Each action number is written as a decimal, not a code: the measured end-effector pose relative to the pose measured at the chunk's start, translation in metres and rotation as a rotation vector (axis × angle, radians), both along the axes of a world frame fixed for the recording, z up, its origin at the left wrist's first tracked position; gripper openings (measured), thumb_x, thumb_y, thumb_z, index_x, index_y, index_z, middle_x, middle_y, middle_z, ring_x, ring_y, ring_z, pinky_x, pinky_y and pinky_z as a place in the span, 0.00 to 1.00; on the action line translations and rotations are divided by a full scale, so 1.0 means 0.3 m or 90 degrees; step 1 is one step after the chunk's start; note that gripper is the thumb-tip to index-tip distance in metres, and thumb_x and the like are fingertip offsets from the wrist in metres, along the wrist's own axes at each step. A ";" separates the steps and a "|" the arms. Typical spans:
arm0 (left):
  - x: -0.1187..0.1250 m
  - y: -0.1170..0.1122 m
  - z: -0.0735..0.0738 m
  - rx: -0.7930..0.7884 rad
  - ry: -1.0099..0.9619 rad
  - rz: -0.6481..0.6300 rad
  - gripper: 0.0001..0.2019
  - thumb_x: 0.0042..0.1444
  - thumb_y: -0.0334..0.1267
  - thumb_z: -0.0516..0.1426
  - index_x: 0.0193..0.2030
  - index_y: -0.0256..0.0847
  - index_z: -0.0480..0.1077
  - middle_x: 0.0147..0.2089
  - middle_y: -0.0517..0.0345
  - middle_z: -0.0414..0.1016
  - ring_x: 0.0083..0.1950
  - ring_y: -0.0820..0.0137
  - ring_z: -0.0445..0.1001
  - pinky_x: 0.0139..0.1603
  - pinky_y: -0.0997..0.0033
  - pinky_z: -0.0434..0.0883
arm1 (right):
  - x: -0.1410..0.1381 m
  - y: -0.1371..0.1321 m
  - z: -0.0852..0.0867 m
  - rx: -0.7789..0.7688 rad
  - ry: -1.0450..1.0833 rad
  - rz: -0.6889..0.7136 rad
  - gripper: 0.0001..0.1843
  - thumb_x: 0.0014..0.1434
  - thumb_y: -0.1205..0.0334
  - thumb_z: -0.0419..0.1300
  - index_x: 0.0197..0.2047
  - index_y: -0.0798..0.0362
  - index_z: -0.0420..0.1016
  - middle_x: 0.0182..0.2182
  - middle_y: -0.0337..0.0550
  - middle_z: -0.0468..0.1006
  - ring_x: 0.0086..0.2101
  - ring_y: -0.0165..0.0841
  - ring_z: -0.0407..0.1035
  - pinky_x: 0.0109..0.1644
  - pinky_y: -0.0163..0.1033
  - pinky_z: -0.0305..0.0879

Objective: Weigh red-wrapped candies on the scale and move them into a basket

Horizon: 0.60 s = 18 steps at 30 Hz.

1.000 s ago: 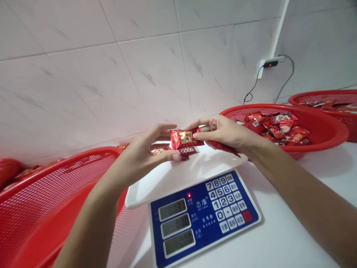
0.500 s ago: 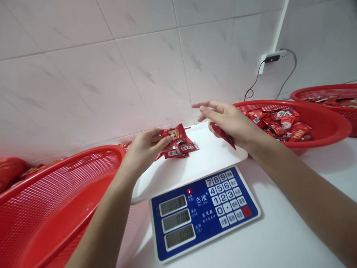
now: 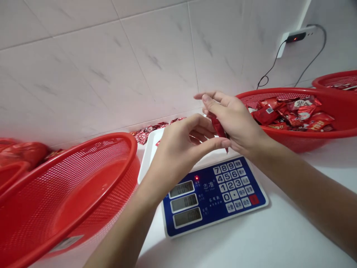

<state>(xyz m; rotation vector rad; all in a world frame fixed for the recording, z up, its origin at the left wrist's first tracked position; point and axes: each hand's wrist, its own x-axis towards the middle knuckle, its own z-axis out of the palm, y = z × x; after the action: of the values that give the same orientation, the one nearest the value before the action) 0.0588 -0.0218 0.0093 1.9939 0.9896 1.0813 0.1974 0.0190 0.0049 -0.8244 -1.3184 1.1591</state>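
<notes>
My right hand (image 3: 234, 121) hovers over the white pan of the scale (image 3: 147, 149) and grips a red snack packet (image 3: 219, 128) against its palm, index and middle fingers stretched out. My left hand (image 3: 181, 147) reaches to it, thumb and fingertips pinching the packet's lower end. Both hands meet above the blue keypad panel of the scale (image 3: 214, 193). The packets lying on the pan are hidden behind my left hand.
An empty red mesh basket (image 3: 67, 193) stands at the left. A red basket with several red packets (image 3: 295, 115) stands at the right, another (image 3: 337, 80) behind it. Loose packets (image 3: 150, 130) lie by the tiled wall. A charger and cable (image 3: 292, 39) hang at the upper right.
My left hand left the packets it set on the pan and moved right to pinch the packet in my right hand. The camera has shifted to the left.
</notes>
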 end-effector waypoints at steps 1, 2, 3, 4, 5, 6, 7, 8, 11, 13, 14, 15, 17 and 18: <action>0.000 0.001 -0.002 -0.014 -0.011 -0.011 0.09 0.55 0.38 0.71 0.38 0.38 0.78 0.37 0.56 0.86 0.39 0.66 0.85 0.43 0.70 0.80 | -0.002 -0.002 -0.001 -0.002 -0.001 0.007 0.11 0.72 0.53 0.60 0.51 0.50 0.73 0.32 0.39 0.68 0.29 0.26 0.65 0.29 0.30 0.61; -0.003 0.002 -0.002 -0.030 -0.019 -0.023 0.08 0.56 0.36 0.71 0.38 0.38 0.78 0.36 0.56 0.86 0.39 0.66 0.85 0.44 0.70 0.81 | -0.003 -0.003 0.000 -0.001 0.000 0.011 0.11 0.72 0.53 0.60 0.51 0.51 0.73 0.32 0.39 0.68 0.29 0.27 0.66 0.29 0.29 0.61; -0.006 0.003 -0.002 -0.041 -0.023 -0.030 0.07 0.56 0.34 0.70 0.38 0.38 0.78 0.36 0.57 0.86 0.39 0.66 0.85 0.44 0.70 0.81 | -0.003 -0.004 0.001 -0.002 0.005 0.012 0.11 0.73 0.54 0.59 0.51 0.51 0.74 0.31 0.38 0.67 0.29 0.27 0.66 0.30 0.29 0.62; -0.008 0.003 0.000 -0.043 -0.022 -0.031 0.05 0.57 0.33 0.69 0.38 0.38 0.78 0.36 0.57 0.86 0.38 0.67 0.85 0.44 0.71 0.81 | -0.003 -0.005 0.003 -0.006 0.012 0.014 0.10 0.73 0.55 0.59 0.51 0.51 0.74 0.31 0.38 0.67 0.29 0.26 0.66 0.31 0.29 0.62; -0.009 0.003 0.001 -0.037 -0.021 -0.027 0.04 0.57 0.31 0.68 0.38 0.38 0.78 0.37 0.57 0.86 0.38 0.68 0.85 0.43 0.72 0.81 | -0.003 -0.007 0.005 -0.012 0.021 0.016 0.09 0.73 0.56 0.58 0.50 0.51 0.74 0.30 0.37 0.66 0.29 0.26 0.65 0.31 0.29 0.62; -0.008 0.002 0.002 -0.026 -0.020 -0.024 0.04 0.58 0.29 0.67 0.38 0.38 0.78 0.37 0.58 0.86 0.39 0.68 0.85 0.43 0.72 0.80 | -0.003 -0.009 0.008 -0.019 0.027 0.021 0.09 0.73 0.57 0.58 0.50 0.51 0.74 0.29 0.37 0.65 0.28 0.26 0.64 0.31 0.29 0.62; -0.007 0.002 0.003 -0.015 -0.021 -0.020 0.03 0.58 0.28 0.66 0.38 0.38 0.78 0.38 0.58 0.86 0.39 0.69 0.85 0.43 0.73 0.80 | -0.003 -0.011 0.010 -0.023 0.030 0.026 0.09 0.73 0.56 0.59 0.50 0.51 0.74 0.29 0.36 0.65 0.28 0.26 0.64 0.30 0.30 0.62; -0.006 0.002 0.004 -0.004 -0.022 -0.017 0.04 0.58 0.26 0.65 0.38 0.38 0.78 0.38 0.58 0.86 0.39 0.69 0.84 0.43 0.73 0.80 | -0.002 -0.012 0.012 -0.023 0.028 0.032 0.10 0.72 0.54 0.61 0.50 0.51 0.73 0.29 0.36 0.66 0.28 0.26 0.64 0.30 0.30 0.62; -0.013 0.010 0.007 0.006 -0.025 0.007 0.06 0.60 0.25 0.61 0.40 0.38 0.79 0.37 0.58 0.86 0.38 0.69 0.84 0.42 0.71 0.80 | 0.013 -0.001 0.017 0.000 -0.013 0.041 0.19 0.68 0.45 0.64 0.49 0.51 0.73 0.32 0.39 0.70 0.30 0.28 0.67 0.31 0.31 0.62; -0.037 0.023 0.011 0.036 -0.014 0.082 0.06 0.60 0.27 0.62 0.40 0.39 0.80 0.36 0.59 0.86 0.37 0.67 0.84 0.40 0.71 0.80 | 0.040 0.021 0.024 0.013 -0.048 0.018 0.21 0.68 0.42 0.63 0.48 0.53 0.73 0.35 0.43 0.73 0.33 0.30 0.69 0.32 0.32 0.63; -0.054 0.033 0.013 0.065 -0.001 0.139 0.05 0.59 0.28 0.63 0.40 0.39 0.81 0.35 0.59 0.85 0.37 0.67 0.84 0.40 0.70 0.80 | 0.059 0.035 0.029 0.013 -0.061 -0.009 0.20 0.69 0.43 0.61 0.48 0.53 0.73 0.38 0.44 0.74 0.34 0.30 0.70 0.33 0.32 0.64; -0.073 0.044 0.014 0.095 0.016 0.201 0.05 0.58 0.29 0.64 0.40 0.40 0.81 0.35 0.59 0.86 0.38 0.66 0.84 0.40 0.70 0.80 | 0.080 0.049 0.035 0.008 -0.069 -0.044 0.19 0.71 0.45 0.60 0.48 0.53 0.73 0.40 0.46 0.75 0.36 0.30 0.70 0.34 0.31 0.64; -0.112 0.069 0.015 0.139 0.055 0.299 0.05 0.57 0.30 0.65 0.39 0.41 0.82 0.35 0.59 0.86 0.39 0.65 0.84 0.41 0.69 0.80 | 0.125 0.072 0.050 -0.008 -0.070 -0.115 0.14 0.73 0.51 0.58 0.49 0.54 0.74 0.44 0.48 0.76 0.38 0.29 0.71 0.36 0.30 0.65; -0.129 0.082 0.013 0.149 0.072 0.330 0.05 0.56 0.31 0.65 0.39 0.42 0.82 0.35 0.59 0.86 0.39 0.65 0.84 0.41 0.69 0.80 | 0.146 0.080 0.058 -0.014 -0.067 -0.143 0.13 0.73 0.53 0.59 0.50 0.55 0.74 0.46 0.48 0.77 0.39 0.28 0.71 0.38 0.29 0.65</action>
<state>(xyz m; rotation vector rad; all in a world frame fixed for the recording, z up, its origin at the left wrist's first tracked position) 0.0201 0.0027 0.0133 2.0515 1.5604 1.4204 0.2412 0.0429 0.0223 -1.0332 -1.2638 0.9643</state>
